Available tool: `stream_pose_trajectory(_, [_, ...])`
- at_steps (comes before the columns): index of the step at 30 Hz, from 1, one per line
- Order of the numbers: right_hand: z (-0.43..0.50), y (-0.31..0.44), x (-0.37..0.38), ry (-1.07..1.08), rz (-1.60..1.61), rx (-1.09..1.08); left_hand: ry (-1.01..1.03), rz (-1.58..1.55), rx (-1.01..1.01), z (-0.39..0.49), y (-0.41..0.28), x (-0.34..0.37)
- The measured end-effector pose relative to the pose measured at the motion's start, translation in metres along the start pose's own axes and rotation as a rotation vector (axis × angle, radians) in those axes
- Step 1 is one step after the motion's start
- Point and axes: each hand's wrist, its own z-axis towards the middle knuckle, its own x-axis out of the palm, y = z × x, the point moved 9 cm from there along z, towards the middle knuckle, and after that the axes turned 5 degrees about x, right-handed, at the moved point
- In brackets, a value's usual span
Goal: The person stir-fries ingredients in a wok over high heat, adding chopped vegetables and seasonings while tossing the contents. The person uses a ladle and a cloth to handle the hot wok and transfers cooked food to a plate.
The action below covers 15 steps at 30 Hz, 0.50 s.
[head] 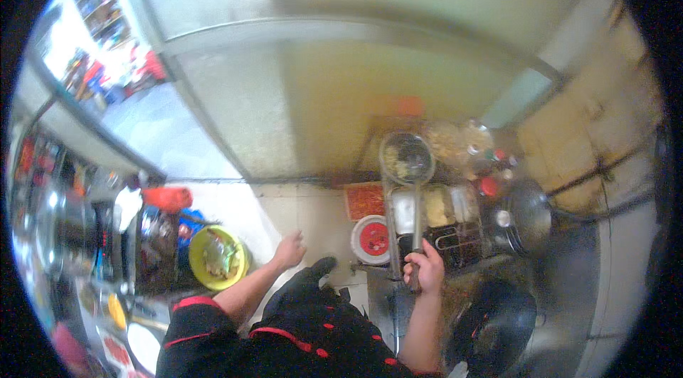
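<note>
My right hand (426,270) grips the dark end of a long-handled ladle or strainer (417,212). Its round head (407,158) is stretched out over the seasoning containers, and pale pieces show at its left side; whether they lie in it or show through it I cannot tell. Below the handle stand a white-filled tray (403,210) and a yellowish-filled tray (438,206). Beside them is a white bowl (354,242) with red contents. My left hand (291,251) hangs over the pale floor with fingers loosely curled; blur hides their exact pose, and nothing shows in it.
A dark wok (493,327) sits at the lower right, with a metal pan (525,218) beyond it. On the left, a yellow-green bucket (243,266) holds scraps, near a red object (168,199). A partition wall (331,111) rises ahead. Red-lidded jars (487,186) stand at the back right.
</note>
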Motion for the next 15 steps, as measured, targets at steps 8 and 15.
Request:
stream_pose_trajectory(8, [-0.004, -0.005, -0.021, 0.001, -0.216, 0.049, -0.031, -0.368, -0.676, -0.367, 0.136, 0.046])
stream_pose_trajectory(15, [-0.071, -0.088, 0.068, 0.265, -0.242, 0.266, -0.222, -0.404, -0.752, -0.506, 0.196, 0.083])
